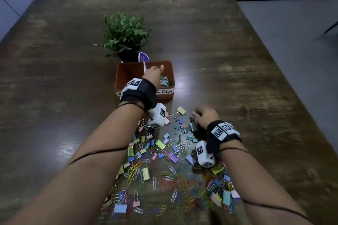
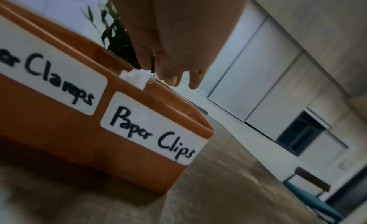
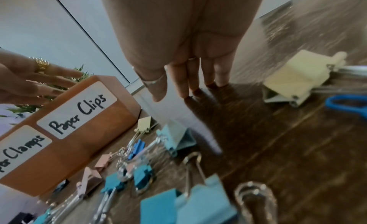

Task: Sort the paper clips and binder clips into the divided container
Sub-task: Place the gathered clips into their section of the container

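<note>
Brown divided container (image 1: 119, 76) sits just beyond the scattered clips, so keep your left hand (image 1: 153, 73), fingers spread and empty, over its paper-clip side while your loosely open right hand (image 1: 205, 117) reaches a binder clip (image 1: 193, 126).

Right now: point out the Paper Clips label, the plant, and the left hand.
Paper Clips label (image 2: 152, 134): left wrist view, middle of the white sticker.
plant (image 1: 126, 32): head view, centre of the foliage.
left hand (image 1: 152, 73): head view, back of the hand.
</note>
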The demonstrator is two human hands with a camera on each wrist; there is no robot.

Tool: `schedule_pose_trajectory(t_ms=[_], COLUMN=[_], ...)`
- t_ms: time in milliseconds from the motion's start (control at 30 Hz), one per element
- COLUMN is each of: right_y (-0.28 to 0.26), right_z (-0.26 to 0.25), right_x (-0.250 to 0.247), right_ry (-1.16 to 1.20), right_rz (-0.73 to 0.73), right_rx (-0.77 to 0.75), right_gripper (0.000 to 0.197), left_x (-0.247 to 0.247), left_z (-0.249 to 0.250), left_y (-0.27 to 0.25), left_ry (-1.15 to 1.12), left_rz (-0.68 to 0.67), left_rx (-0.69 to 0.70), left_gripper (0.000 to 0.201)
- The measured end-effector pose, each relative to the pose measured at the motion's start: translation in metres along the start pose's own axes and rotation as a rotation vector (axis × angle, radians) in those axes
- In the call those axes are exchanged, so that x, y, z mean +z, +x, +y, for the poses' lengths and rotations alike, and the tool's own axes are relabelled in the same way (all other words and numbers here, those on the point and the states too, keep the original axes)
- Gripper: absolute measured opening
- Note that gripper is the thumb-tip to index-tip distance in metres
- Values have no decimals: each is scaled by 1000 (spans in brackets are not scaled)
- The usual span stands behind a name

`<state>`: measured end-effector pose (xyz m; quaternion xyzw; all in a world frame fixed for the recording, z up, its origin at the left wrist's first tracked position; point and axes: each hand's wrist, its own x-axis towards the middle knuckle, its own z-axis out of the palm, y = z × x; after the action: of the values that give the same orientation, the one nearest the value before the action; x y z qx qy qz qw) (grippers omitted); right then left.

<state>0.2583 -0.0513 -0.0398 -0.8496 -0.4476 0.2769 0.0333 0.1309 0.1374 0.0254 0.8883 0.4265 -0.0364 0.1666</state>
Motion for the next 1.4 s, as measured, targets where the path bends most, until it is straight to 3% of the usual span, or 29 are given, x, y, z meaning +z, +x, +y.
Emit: schedule_pose_trajectory(t_ms=[100,233,400,533,633,733,800,900,1033,1200,1300,1400], right_y=[-9,-45,-116,-155,-159,-160,-165,-172,-179,-183,-183,-177], right_z=[4,21,50,72,77,68,62,68,90,79,73,68], right_x=[-6,-1,25,49,64,67,68,70,69,75,76,77], right_ry=[80,161,273,224,160,73,121,222,201,145,58,51], right_rz=[18,106,136,170,227,132,64,151,202,129,164,244], right_rx=[-46,-146,-148,-108,-27,-46,-90,-25,123,78,63,-5], right_gripper=[42,42,27,25,31,38,46,53,33,40,33,32], left_x=[13,43,93,118,130,137,140,146,134,139,142,130], left_z=[10,33,55,68,82,102,106,94,81,84,73,63], left_y=[-24,-88,-166,-205,-211,-209,-209,-213,-225,-235,-243,-253], left_ry=[151,63,-70,-57,-11,83,225,383,427,414,497,512], left_rz=[24,95,-164,-335,-254,-143,-177,-290,-268,-317,-411,-352], left_rx=[111,266,358,379,403,430,437,370,291,576,438,358], left_gripper=[71,40,34,49,46,31,32,61,47,61,70,72])
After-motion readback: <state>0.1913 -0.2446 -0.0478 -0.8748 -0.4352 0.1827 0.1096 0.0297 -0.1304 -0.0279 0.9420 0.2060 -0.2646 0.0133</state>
